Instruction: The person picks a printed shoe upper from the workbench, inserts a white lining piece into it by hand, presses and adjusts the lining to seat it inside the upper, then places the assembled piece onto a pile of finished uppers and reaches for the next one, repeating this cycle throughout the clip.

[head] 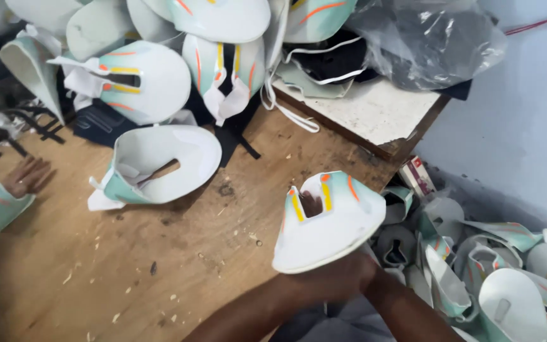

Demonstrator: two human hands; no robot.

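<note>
The wooden worktop (178,253) carries one white shoe upper (159,166) near its middle and a heap of uppers (153,57) along the far edge. Small crumbs (172,297) lie scattered on it. More uppers (489,272) lie on the floor beside.

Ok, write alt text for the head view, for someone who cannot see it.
Both of the person's hands meet under a white and mint shoe upper with yellow and orange stripes, held over the edge of a wooden table. More such uppers are heaped at the table's far side and on the floor to the right; another person's hand rests at the left edge.
</note>
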